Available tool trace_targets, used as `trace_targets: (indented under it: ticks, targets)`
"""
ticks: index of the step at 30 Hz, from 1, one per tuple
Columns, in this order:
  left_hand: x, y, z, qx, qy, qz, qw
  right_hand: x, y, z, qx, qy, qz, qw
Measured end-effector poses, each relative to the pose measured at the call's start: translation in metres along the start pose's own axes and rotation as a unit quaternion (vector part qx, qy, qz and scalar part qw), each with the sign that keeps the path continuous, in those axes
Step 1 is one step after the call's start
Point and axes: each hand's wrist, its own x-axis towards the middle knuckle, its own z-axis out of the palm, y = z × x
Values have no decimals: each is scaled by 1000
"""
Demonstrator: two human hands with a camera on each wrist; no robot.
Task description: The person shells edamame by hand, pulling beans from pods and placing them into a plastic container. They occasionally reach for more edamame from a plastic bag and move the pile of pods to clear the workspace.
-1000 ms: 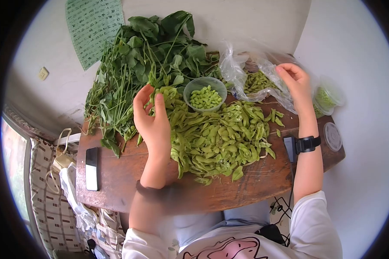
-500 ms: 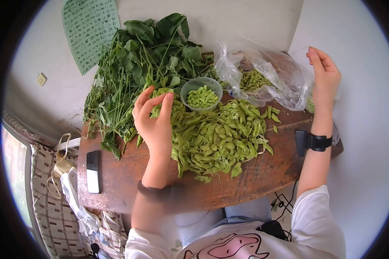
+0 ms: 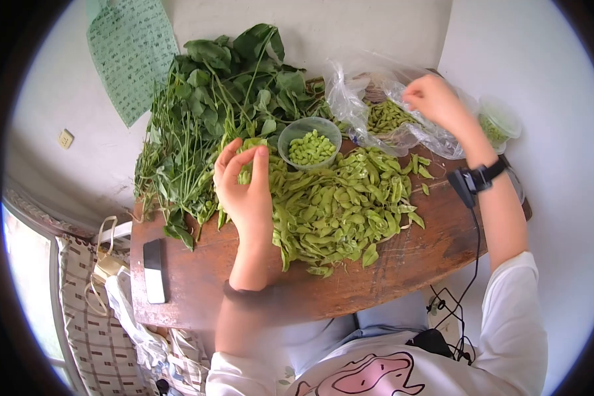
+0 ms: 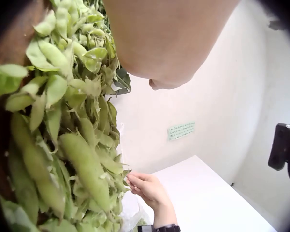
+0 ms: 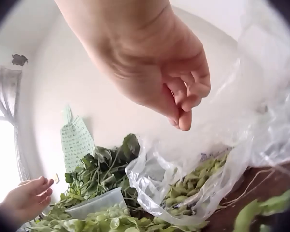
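Observation:
My left hand [image 3: 244, 185] is raised over the left side of the heap of green soybean pods [image 3: 336, 211], thumb and fingers loosely bent, nothing visible between them. My right hand [image 3: 435, 102] is above the clear plastic bag [image 3: 442, 142], which has more pods [image 3: 388, 117] inside. In the right wrist view its thumb and fingertips [image 5: 185, 121] come together with nothing visible between them. Behind the heap stands a clear plastic bowl [image 3: 284, 150] partly filled with shelled green beans [image 3: 312, 148]. A large bunch of leafy bean plants [image 3: 211, 99] lies at the back left.
A phone [image 3: 154, 270] lies at the left of the wooden table [image 3: 204, 277]. At the back right is a second clear tub [image 3: 508, 119] with green contents. A black cable [image 3: 476, 257] hangs from the right wrist camera. Walls border the back and right.
My right hand swung out to the right past the bag, then came back left above it. My left hand stays beside the heap, its thumb now closer to its index finger.

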Motion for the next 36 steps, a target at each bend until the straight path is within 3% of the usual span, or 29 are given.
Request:
trace_targets:
  ticks: [1, 3, 7, 9, 10, 12, 14, 16, 18, 20, 21, 23, 24, 26, 31, 36]
  targets:
    - [0, 1, 0, 11, -6, 8, 1000, 13, 4, 13, 50, -39, -3, 998]
    - [-2, 2, 1, 6, -9, 19, 1000, 31, -3, 34, -4, -73, -23, 997]
    - [-5, 2, 4, -24, -7, 11, 1000, 63, 16, 82, -50, -27, -75, 996]
    - [-4, 1, 3, -39, -1, 10, 999, 73, 24, 103, -145, 18, -110, 983]
    - [-5, 2, 3, -44, -6, -2, 999, 72, 22, 103, -140, 17, -113, 984]
    - [-1, 0, 2, -48, -6, -11, 999, 75, 19, 94, -139, -83, -59, 985]
    - [-3, -9, 4, -113, -11, -53, 992, 71, 16, 86, -112, -74, -82, 988]
    - [-4, 11, 2, -86, 8, -18, 996, 58, -2, 64, -119, -114, -26, 986]
    - [-5, 12, 1, -102, -8, -25, 994, 54, 5, 55, -116, -117, -15, 986]
    - [-4, 15, 0, -109, -5, -25, 994, 42, -3, 33, -95, -18, 13, 995]
    - [-4, 16, -1, -107, -22, -11, 994, 33, -15, 25, -96, -21, 6, 995]
    - [-5, 18, -1, -103, -51, -1, 993, 0, -39, 10, 4, 80, -35, 996]
    - [-5, 19, -1, -103, -45, -6, 994, -14, -55, 4, 56, 56, -38, 996]
    - [-7, 23, -1, -72, -117, 62, 989, -39, -80, 12, 181, 23, -52, 982]
    - [-16, 23, 6, -52, -178, 101, 978, -69, -104, 40, 261, -11, -109, 959]
    - [-16, 17, 8, -38, -205, 145, 967, -81, -115, 53, 403, -47, -57, 912]
